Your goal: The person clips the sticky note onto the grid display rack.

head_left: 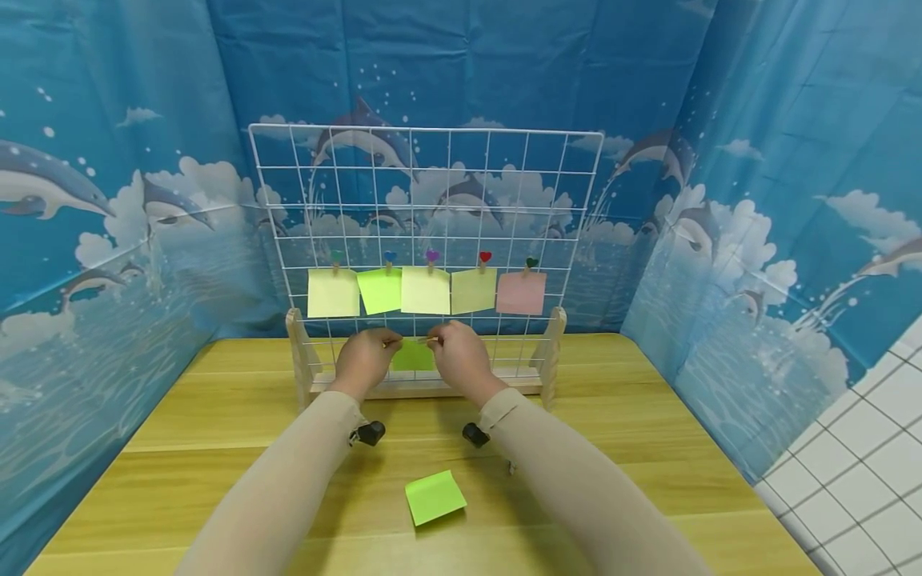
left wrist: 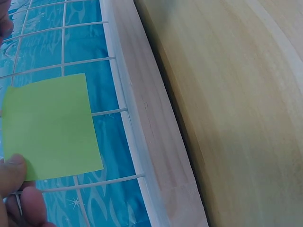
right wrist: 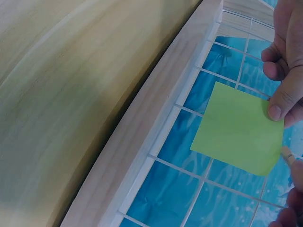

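Note:
A green sticky note (head_left: 413, 357) lies in front of the lower part of a white wire grid (head_left: 430, 206). My left hand (head_left: 366, 360) pinches one upper corner of the note, its thumb (left wrist: 13, 170) on the paper's face. At the note's other upper corner, my right hand (head_left: 461, 358) pinches a small wooden clothespin (right wrist: 287, 154), whose tip is at the paper's edge. Whether the clothespin grips the wire is hidden. Above both hands, a row of several notes, among them a pink note (head_left: 521, 294), hangs from clothespins topped with coloured hearts.
The grid stands upright in a wooden base (head_left: 425, 390) on a wood-grain table (head_left: 238, 448). A second green sticky note (head_left: 435, 498) lies on the table between my forearms. Behind and beside the table hangs a blue dolphin curtain (head_left: 461, 64).

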Available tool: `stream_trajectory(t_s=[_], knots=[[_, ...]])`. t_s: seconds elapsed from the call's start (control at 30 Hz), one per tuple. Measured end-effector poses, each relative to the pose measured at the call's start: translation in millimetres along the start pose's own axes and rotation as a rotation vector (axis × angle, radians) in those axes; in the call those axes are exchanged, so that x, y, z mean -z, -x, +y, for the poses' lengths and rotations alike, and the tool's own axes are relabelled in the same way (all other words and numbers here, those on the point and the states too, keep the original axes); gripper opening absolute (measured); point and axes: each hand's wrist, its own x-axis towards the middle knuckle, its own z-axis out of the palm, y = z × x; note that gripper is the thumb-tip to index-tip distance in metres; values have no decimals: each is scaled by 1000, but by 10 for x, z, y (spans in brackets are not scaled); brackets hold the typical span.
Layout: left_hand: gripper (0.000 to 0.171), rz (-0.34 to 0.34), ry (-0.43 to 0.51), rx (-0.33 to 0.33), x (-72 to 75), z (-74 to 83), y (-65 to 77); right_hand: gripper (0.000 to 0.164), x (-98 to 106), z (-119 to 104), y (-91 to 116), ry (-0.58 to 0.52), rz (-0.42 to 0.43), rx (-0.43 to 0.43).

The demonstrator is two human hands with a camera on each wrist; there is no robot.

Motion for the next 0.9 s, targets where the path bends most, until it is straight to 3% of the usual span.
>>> stream_trajectory(t_s=[0.33, 0.67, 0.9], knots=[[27, 6, -25, -4, -15, -14, -11, 20, -53, -37, -28, 96, 13, 2], [29, 35, 68, 26, -44, -19, 5, 22, -63, -34, -108, 98, 1, -45], [27, 38, 81, 40, -34, 4, 27, 22, -85, -17, -135, 101, -3, -53]])
